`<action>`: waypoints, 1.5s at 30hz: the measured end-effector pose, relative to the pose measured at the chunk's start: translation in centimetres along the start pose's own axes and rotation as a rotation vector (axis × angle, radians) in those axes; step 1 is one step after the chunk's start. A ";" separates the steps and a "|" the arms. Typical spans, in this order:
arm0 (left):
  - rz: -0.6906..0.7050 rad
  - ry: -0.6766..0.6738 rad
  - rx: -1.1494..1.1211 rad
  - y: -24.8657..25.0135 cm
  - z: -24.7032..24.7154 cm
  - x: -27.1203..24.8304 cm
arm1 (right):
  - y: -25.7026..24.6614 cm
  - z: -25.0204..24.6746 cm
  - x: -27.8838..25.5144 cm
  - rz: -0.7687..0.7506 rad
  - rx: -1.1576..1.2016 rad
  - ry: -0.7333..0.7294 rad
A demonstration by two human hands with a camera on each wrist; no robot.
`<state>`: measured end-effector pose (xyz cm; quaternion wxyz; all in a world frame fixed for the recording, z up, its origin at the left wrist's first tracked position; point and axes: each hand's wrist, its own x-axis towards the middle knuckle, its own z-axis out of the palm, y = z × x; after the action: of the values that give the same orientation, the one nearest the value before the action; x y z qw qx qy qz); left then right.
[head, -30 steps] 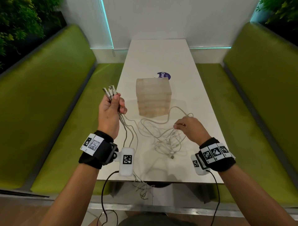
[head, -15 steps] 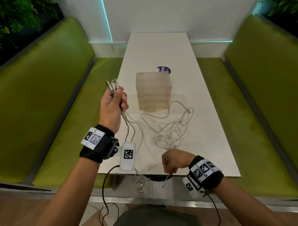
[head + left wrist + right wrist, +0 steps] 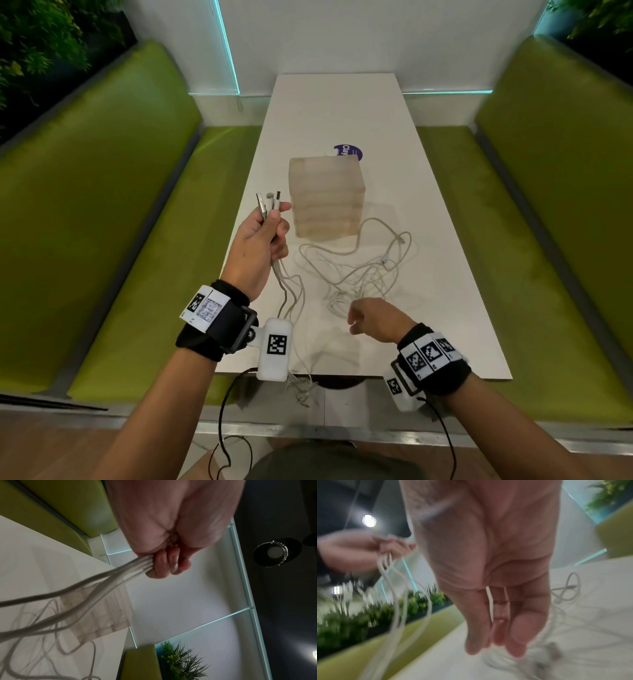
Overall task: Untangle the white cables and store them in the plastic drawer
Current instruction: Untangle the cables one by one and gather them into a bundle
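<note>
My left hand (image 3: 274, 219) is raised at the table's left edge. It grips a bundle of white cable ends, and their plugs (image 3: 269, 202) stick up above the fingers. In the left wrist view the curled fingers (image 3: 164, 566) clamp several strands. From there the cables run down to a loose tangle (image 3: 363, 274) on the white table (image 3: 445, 308). My right hand (image 3: 356, 318) hovers low over the near end of the tangle. Its fingers (image 3: 518, 635) hang loosely and the picture is blurred; I see no cable gripped. The translucent plastic drawer unit (image 3: 325, 195) stands behind the tangle with its drawers closed.
Green benches (image 3: 120, 222) flank the table on both sides. A purple round sticker (image 3: 347, 152) lies behind the drawer unit. Some cable ends (image 3: 301, 387) dangle over the table's near edge. A white wall closes the far end.
My right hand left the middle of the tangle and drew back toward the table's near edge. The left hand kept its grip on the plug ends.
</note>
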<state>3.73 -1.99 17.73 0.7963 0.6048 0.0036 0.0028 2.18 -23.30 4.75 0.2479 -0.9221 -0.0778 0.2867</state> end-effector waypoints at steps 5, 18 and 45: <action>-0.082 0.018 -0.035 -0.5 0.3 -0.2 | 2.2 1.7 1.0 0.062 -0.159 0.156; -0.090 -0.002 0.044 -2.0 -0.1 0.1 | 3.2 1.5 1.2 0.014 -0.127 0.149; -0.170 -0.137 0.079 -4.8 2.7 -0.4 | -7.8 -12.4 -5.3 -0.514 0.030 0.247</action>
<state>3.39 -5.91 13.79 0.7675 0.6322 0.0003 -0.1063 4.84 -23.15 20.08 0.3335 -0.8964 -0.2738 0.1010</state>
